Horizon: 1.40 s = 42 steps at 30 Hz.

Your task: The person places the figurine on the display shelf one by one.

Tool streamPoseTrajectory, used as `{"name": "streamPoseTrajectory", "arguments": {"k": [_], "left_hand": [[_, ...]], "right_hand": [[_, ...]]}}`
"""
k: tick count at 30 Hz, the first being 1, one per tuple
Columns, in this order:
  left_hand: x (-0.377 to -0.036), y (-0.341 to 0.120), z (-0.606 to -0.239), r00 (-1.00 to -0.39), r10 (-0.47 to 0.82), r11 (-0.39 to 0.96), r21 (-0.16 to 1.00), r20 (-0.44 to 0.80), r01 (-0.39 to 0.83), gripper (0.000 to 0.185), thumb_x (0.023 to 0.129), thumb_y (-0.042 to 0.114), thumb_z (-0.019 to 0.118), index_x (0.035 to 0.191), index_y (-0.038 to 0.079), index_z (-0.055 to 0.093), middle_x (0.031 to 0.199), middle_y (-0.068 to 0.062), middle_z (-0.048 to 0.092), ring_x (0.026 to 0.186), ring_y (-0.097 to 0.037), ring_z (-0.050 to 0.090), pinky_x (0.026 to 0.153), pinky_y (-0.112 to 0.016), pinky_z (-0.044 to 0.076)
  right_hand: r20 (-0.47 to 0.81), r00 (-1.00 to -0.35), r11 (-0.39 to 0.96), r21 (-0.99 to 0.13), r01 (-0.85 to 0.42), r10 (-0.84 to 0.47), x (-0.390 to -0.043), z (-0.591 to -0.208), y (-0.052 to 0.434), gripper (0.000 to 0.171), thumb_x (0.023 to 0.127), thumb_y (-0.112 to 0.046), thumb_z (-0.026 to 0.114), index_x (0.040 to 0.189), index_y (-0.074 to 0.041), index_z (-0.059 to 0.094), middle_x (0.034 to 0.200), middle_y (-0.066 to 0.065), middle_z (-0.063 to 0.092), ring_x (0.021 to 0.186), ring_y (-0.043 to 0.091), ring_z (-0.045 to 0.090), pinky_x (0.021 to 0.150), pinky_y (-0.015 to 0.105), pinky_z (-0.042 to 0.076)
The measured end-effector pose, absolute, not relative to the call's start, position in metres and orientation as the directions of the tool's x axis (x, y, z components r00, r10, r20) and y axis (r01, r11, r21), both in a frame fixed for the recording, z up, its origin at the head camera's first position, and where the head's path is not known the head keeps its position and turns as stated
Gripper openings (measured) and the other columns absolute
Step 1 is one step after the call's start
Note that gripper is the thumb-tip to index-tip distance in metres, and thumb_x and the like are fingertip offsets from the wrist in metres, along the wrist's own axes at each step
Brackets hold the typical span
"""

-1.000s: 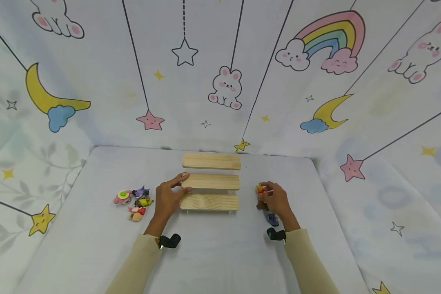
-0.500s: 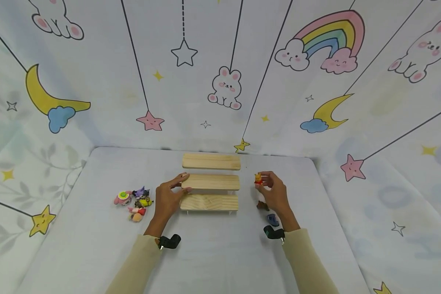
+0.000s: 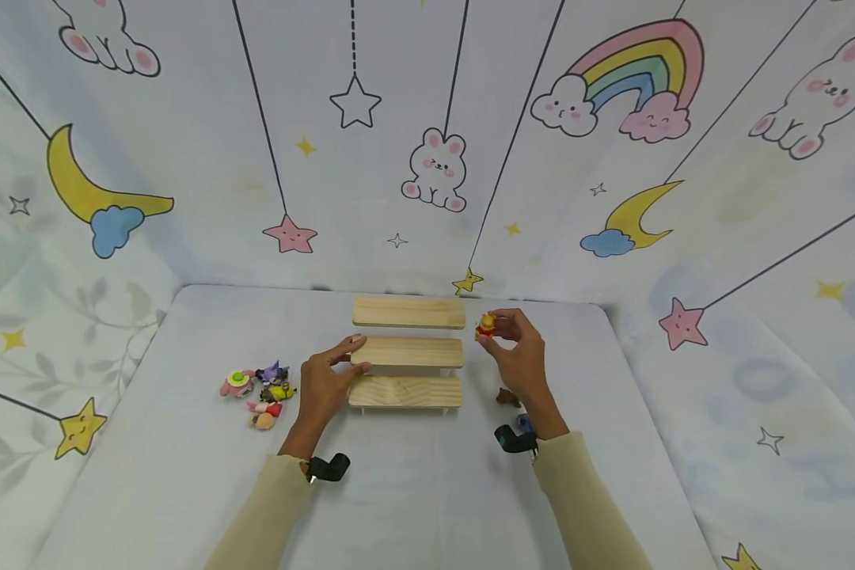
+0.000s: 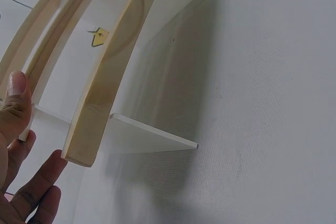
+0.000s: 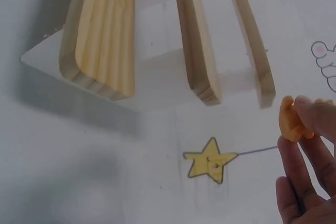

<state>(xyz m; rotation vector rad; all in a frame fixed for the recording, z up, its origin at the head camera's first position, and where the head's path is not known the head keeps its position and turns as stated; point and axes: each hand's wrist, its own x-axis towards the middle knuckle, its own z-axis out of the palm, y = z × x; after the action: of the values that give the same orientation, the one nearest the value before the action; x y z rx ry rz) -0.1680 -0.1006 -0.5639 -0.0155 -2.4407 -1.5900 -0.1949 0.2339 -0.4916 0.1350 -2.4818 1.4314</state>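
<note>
A three-step wooden shelf (image 3: pixel 408 352) stands mid-table, seen also in the left wrist view as the shelf (image 4: pixel 105 93) and in the right wrist view as the shelf (image 5: pixel 157 40). My left hand (image 3: pixel 328 380) rests against the shelf's left end, thumb (image 4: pixel 16 90) on the middle step and fingers straight. My right hand (image 3: pixel 516 348) pinches a small yellow and red bear figure (image 3: pixel 486 325) just right of the top step; the right wrist view shows the figure (image 5: pixel 291 124) in my fingertips.
A cluster of small toy figures (image 3: pixel 260 388) lies left of the shelf. A brown figure (image 3: pixel 506 396) and a blue one (image 3: pixel 524 423) lie on the table below my right hand. Printed fabric walls enclose the grey table (image 3: pixel 150 475).
My right hand has lifted the bear figure off the table and carried it up and left towards the top step. The left hand has stayed at the shelf's left end.
</note>
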Motion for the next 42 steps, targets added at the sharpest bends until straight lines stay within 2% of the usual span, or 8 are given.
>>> {"name": "streamPoseTrajectory", "arguments": {"k": [5, 12, 25, 30, 35, 42], "left_hand": [[-0.168, -0.101, -0.565, -0.977, -0.116, 0.404, 0.907, 0.178, 0.117, 0.051, 0.085, 0.028, 0.087, 0.135, 0.027, 0.075, 0.143, 0.004, 0.07, 0.113, -0.029, 0.075, 0.104, -0.053, 0.051], [-0.17, -0.101, -0.566, -0.975, -0.114, 0.395, 0.909, 0.191, 0.132, 0.051, 0.085, 0.027, 0.088, 0.134, 0.027, 0.076, 0.143, 0.004, 0.07, 0.111, -0.029, 0.076, 0.102, -0.052, 0.052], [-0.171, -0.103, -0.566, -0.973, -0.112, 0.398, 0.907, 0.2, 0.14, 0.05, 0.085, 0.028, 0.088, 0.133, 0.028, 0.076, 0.142, 0.004, 0.071, 0.111, -0.028, 0.076, 0.096, -0.049, 0.053], [-0.17, -0.104, -0.565, -0.973, -0.118, 0.4, 0.907, 0.198, 0.136, 0.05, 0.084, 0.028, 0.089, 0.133, 0.029, 0.076, 0.141, 0.004, 0.071, 0.11, -0.028, 0.076, 0.095, -0.047, 0.052], [-0.17, -0.103, -0.566, -0.973, -0.118, 0.408, 0.903, 0.197, 0.133, 0.05, 0.084, 0.028, 0.089, 0.132, 0.031, 0.077, 0.141, 0.005, 0.072, 0.11, -0.026, 0.076, 0.094, -0.046, 0.052], [-0.171, -0.104, -0.568, -0.971, -0.119, 0.411, 0.901, 0.206, 0.141, 0.049, 0.083, 0.028, 0.09, 0.131, 0.031, 0.077, 0.14, 0.005, 0.072, 0.109, -0.026, 0.076, 0.098, -0.05, 0.054]], "right_hand": [[0.325, -0.945, 0.461, -0.845, -0.27, 0.042, -0.201, -0.485, 0.222, 0.04, 0.093, -0.014, 0.084, 0.128, -0.016, 0.066, 0.122, 0.005, 0.074, 0.111, 0.024, 0.071, 0.101, 0.051, 0.055], [0.347, -0.938, 0.464, -0.834, -0.298, 0.022, -0.214, -0.481, 0.207, 0.04, 0.093, -0.011, 0.083, 0.128, -0.012, 0.065, 0.123, 0.007, 0.073, 0.114, 0.024, 0.07, 0.106, 0.052, 0.053], [0.369, -0.93, 0.469, -0.82, -0.329, -0.007, -0.226, -0.479, 0.186, 0.041, 0.089, -0.007, 0.086, 0.124, -0.012, 0.066, 0.12, 0.011, 0.075, 0.111, 0.029, 0.073, 0.101, 0.053, 0.055], [0.371, -0.928, 0.468, -0.819, -0.333, -0.011, -0.228, -0.482, 0.183, 0.04, 0.09, -0.006, 0.086, 0.123, -0.014, 0.066, 0.118, 0.009, 0.076, 0.108, 0.029, 0.073, 0.096, 0.05, 0.054], [0.356, -0.934, 0.476, -0.82, -0.317, -0.008, -0.226, -0.484, 0.182, 0.039, 0.091, -0.006, 0.085, 0.124, -0.014, 0.066, 0.119, 0.009, 0.076, 0.109, 0.028, 0.072, 0.098, 0.055, 0.054], [0.354, -0.935, 0.49, -0.815, -0.31, -0.003, -0.224, -0.485, 0.181, 0.04, 0.092, -0.008, 0.084, 0.127, -0.013, 0.067, 0.12, 0.009, 0.076, 0.11, 0.028, 0.072, 0.101, 0.053, 0.054]]}}
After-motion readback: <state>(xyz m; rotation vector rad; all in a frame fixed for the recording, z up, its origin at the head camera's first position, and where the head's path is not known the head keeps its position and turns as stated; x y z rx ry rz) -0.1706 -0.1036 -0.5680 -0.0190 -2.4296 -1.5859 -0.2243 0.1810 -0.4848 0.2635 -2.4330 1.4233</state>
